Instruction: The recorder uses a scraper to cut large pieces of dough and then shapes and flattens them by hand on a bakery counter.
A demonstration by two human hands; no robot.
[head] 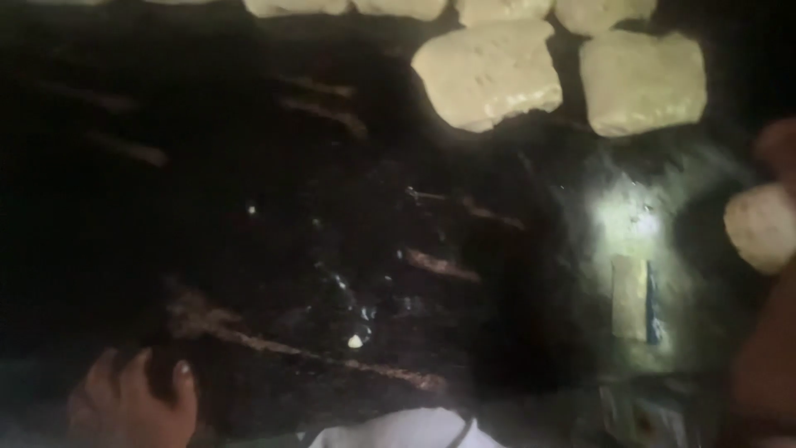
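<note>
Dark, greasy griddle (pixel 274 249) fills the view, with flat dough squares (pixel 487 75) along its far edge. Right hand (pixel 775 274) pinches a dough ball (pixel 761 226) at the right; left hand (pixel 133 406) rests near, fingers curled, empty. Laying dough seems underway; next placement needs a bare spot.

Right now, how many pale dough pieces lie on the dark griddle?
6: two whole dough pieces at upper right, and four cut off by the top edge. More may lie out of frame. The right hand holds another lump.
</note>
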